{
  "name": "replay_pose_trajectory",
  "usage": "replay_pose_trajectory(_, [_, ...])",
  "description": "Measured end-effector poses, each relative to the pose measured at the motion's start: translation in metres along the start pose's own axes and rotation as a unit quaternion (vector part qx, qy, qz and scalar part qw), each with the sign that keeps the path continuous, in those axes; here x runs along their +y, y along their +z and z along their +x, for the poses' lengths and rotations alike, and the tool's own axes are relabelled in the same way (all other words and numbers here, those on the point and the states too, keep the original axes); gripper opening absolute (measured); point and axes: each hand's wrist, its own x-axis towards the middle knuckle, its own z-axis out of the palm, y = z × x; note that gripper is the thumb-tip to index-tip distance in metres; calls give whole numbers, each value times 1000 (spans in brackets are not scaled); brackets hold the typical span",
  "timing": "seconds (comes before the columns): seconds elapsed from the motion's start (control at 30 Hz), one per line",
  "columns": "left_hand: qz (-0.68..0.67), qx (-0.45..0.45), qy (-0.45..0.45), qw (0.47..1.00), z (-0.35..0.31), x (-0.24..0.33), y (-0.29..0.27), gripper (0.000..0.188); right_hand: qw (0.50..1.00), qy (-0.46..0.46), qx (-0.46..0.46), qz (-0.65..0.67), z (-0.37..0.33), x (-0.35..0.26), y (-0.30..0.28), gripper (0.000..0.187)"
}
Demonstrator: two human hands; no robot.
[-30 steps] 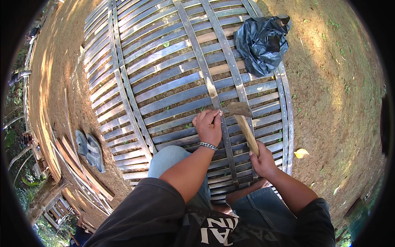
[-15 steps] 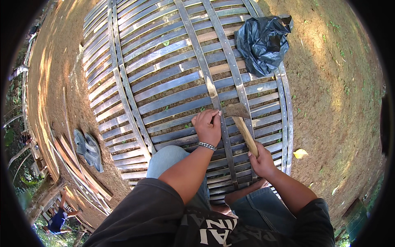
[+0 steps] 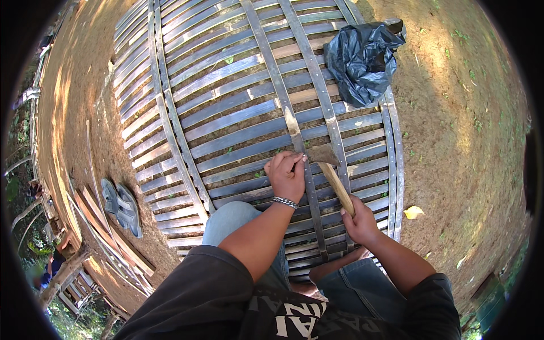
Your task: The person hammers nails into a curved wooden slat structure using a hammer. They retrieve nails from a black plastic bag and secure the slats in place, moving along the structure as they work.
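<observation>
My right hand (image 3: 361, 222) grips a hatchet (image 3: 336, 180) | left hand (image 3: 286, 177) pinches at a strip (image 3: 291, 120), contents unclear | dirt (image 3: 453, 141) borders the slats (image 3: 232, 119)

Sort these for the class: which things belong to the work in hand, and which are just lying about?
In the work:
- hatchet, in the right hand
- slatted frame, under the left hand

Lying about, it seems:
- black bag
- sandals
- yellow leaf

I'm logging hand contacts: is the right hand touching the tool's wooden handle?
Touching. The head view shows it: the right hand is wrapped around the lower end of the wooden handle.
</observation>
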Motion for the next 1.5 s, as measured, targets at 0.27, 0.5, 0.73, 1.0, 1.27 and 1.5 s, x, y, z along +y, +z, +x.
replay_pose_trajectory(0.27, [-5,0,13,1000,-2,-5,-1,7,995,-58,6,-76,9,-1,0,40])
replay_pose_trajectory(0.5, [-1,2,27,1000,-2,-6,-1,9,987,-111,24,-118,13,5,-1,39])
replay_pose_trajectory(0.73, [-6,-3,22,1000,-1,2,-2,8,984,-141,52,-94,11,4,-1,39])
replay_pose_trajectory(1.0, [9,16,39,999,-2,-4,2,10,982,-143,55,-109,11,8,-5,38])
replay_pose_trajectory(1.27, [17,7,36,999,-1,-7,2,9,988,-93,10,-121,18,9,-7,38])
replay_pose_trajectory(1.5, [14,9,33,999,-1,-7,2,6,986,-101,15,-129,18,13,-6,38])
